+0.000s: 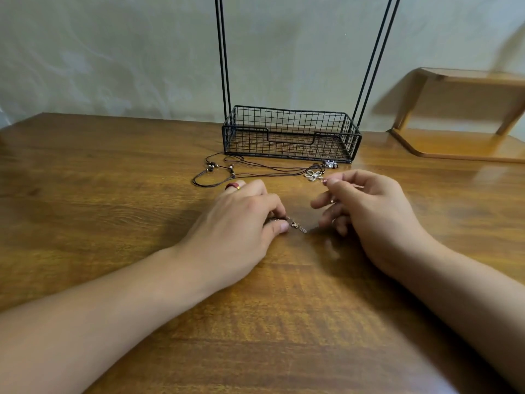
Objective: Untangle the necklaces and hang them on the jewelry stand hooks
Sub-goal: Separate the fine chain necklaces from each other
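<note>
The left hand (241, 220) pinched a chain necklace's clasp (294, 224) on the bench (113, 194). The right hand's (366, 206) fingers (331, 182) pinched its thin chain beside a flower pendant (312, 174).

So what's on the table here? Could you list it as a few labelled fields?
surface: wooden table
stand: black wire basket base with tall rods; hooks out of view
left hand: pinches the clasp end of a fine chain
right hand: fingers curled, pinching a thin chain
loose: dark cord necklaces with beads, flower pendant, lying before the basket
hung so far: none visible
</note>
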